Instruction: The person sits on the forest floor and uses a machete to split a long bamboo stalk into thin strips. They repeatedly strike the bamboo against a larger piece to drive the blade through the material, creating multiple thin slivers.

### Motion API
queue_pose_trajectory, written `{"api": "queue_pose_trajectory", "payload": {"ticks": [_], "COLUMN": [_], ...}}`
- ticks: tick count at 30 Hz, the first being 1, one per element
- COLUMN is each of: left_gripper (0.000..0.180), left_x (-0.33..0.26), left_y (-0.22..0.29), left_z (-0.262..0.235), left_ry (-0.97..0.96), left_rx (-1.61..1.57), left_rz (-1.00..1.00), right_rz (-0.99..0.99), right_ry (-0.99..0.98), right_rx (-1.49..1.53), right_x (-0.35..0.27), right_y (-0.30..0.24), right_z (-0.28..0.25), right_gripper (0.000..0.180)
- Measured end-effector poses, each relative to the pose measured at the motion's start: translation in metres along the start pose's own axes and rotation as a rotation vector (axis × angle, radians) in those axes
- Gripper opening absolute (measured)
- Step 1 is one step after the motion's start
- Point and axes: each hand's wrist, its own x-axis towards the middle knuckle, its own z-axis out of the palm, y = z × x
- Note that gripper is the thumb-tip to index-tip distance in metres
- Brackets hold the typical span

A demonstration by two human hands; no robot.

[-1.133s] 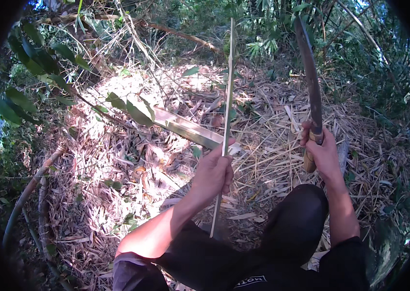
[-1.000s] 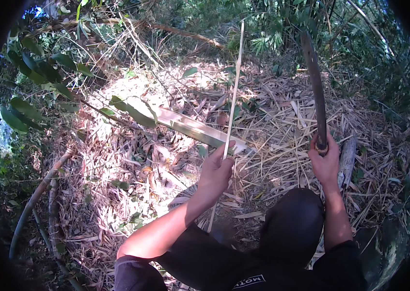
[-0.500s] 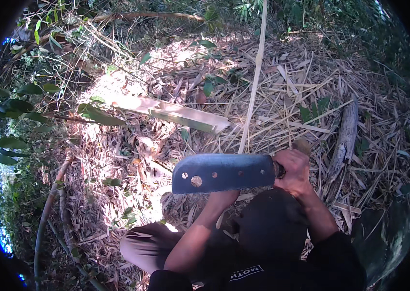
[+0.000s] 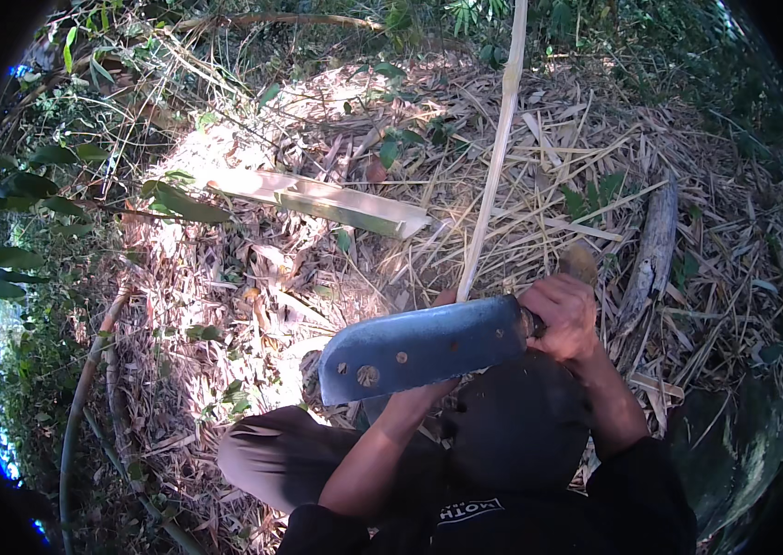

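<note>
A broad cleaver-like knife [image 4: 410, 351] with several holes in its dark blade lies across the view, tilted down to the left. My right hand [image 4: 560, 316] is closed around its handle, whose wooden end [image 4: 580, 263] sticks out above the fist. Behind the blade is my left hand [image 4: 424, 393], mostly hidden; a little of it shows above the blade's upper edge, beside a long pale bamboo strip [image 4: 495, 166]. The strip appears gripped there, rising away from me and out at the top of the view. Its near end is hidden by the blade.
A split bamboo piece [image 4: 345, 207] lies ahead to the left. Thin bamboo strips [image 4: 540, 199] are scattered over dry leaves. A weathered log [image 4: 652, 250] lies at the right, leafy branches [image 4: 31, 213] hang at the left, and my bent leg [image 4: 271, 462] is below.
The blade's left end has dropped, so the knife tilts more. The strip's upper end has swung slightly right. A bit of my left hand now shows above the blade.
</note>
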Motion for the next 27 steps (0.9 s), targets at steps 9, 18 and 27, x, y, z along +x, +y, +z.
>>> {"api": "queue_pose_trajectory", "payload": {"ticks": [9,18,27], "left_gripper": [0.04,0.021,0.017], "left_x": [-0.023,-0.049,-0.066], "left_y": [0.013,0.013,0.027], "left_z": [-0.01,-0.012,-0.025], "left_ry": [0.002,0.069,0.121], "left_rx": [0.061,0.654,0.293], "left_rz": [0.028,0.19,-0.15], "right_rz": [-0.077,-0.091,-0.127], "right_ry": [0.046,0.146,0.076], "right_rx": [-0.023,-0.09,-0.067], "right_x": [0.001,-0.002,0.008], "right_y": [0.0,-0.003,0.0], "right_z": [-0.003,-0.003,0.0], "right_gripper": [0.045,0.045,0.051]}}
